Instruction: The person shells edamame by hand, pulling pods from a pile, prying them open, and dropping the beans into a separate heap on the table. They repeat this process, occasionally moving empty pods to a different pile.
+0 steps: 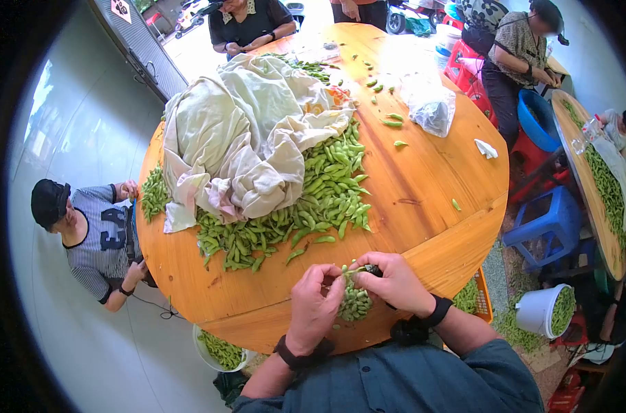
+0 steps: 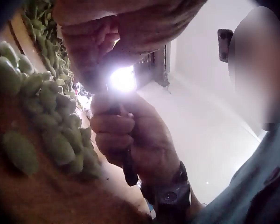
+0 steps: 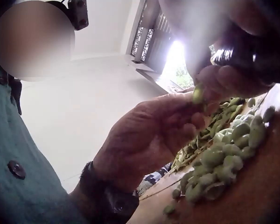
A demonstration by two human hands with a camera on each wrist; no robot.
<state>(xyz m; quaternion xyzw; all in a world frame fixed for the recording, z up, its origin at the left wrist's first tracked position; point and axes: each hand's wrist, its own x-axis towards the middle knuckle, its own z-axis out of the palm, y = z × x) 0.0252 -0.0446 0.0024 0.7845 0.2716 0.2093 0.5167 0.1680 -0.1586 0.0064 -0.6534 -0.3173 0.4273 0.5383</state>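
Note:
Over the table's near edge, my left hand (image 1: 311, 308) pinches a green soybean pod (image 3: 198, 94) between thumb and fingers. My right hand (image 1: 404, 283) meets it at the fingertips and grips a slim tool with a black handle (image 2: 129, 168); the tool's working end is hidden by the fingers. Below both hands lies a small heap of shelled green beans (image 1: 355, 307) on the wood, seen close up in both wrist views. A few loose beans (image 2: 19, 151) sit apart from the heap.
A big mound of pods (image 1: 327, 175), partly under a pale cloth (image 1: 234, 131), covers the round table's left side. A plastic bag (image 1: 430, 103) and scattered pods lie at the far right. Pod-filled buckets (image 1: 536, 313) stand on the floor. Other people are around the tables.

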